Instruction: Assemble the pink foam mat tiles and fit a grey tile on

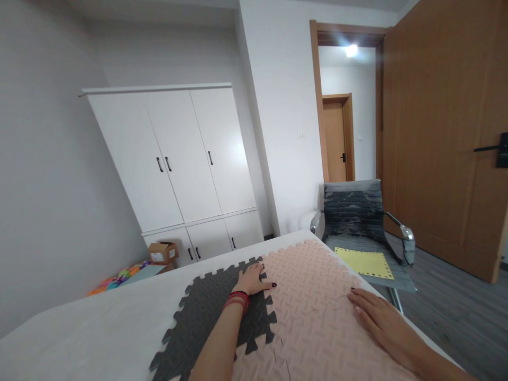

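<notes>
I see my left hand pressed flat on the dark grey mat; my right hand lies open, holding nothing, on the joined pink mat atop the white table.

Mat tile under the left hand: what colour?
Dark grey foam tile, interlocked with a pink one; head view.
</notes>
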`<action>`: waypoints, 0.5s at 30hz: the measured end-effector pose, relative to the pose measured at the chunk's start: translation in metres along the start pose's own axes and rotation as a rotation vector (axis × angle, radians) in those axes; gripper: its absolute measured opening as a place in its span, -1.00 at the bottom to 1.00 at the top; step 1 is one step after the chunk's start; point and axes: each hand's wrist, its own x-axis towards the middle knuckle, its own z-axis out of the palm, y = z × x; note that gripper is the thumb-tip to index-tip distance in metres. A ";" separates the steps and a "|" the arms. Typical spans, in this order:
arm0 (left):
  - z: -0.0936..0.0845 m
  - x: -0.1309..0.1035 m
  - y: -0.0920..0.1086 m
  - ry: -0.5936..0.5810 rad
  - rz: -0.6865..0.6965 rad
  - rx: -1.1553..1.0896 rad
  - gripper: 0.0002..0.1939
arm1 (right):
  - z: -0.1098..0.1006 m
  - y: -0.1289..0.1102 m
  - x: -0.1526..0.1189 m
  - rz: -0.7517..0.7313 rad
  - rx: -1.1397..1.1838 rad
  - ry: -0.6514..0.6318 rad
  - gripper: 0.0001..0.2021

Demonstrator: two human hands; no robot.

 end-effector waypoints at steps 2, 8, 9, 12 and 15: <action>-0.001 0.006 0.001 0.011 0.004 0.000 -0.13 | 0.000 0.001 0.000 0.010 -0.003 -0.013 -0.53; 0.004 0.020 -0.002 0.066 0.027 -0.027 -0.10 | 0.000 0.002 0.003 0.022 -0.034 -0.057 -0.51; 0.004 0.021 -0.003 0.082 0.038 -0.031 -0.14 | 0.000 0.002 0.003 0.025 -0.035 -0.056 -0.51; 0.005 0.027 -0.006 0.123 0.048 -0.052 -0.29 | 0.003 0.002 0.005 0.021 -0.016 -0.051 -0.52; 0.004 0.033 -0.010 0.147 0.013 -0.082 -0.44 | 0.004 0.003 0.006 0.011 0.001 -0.040 -0.52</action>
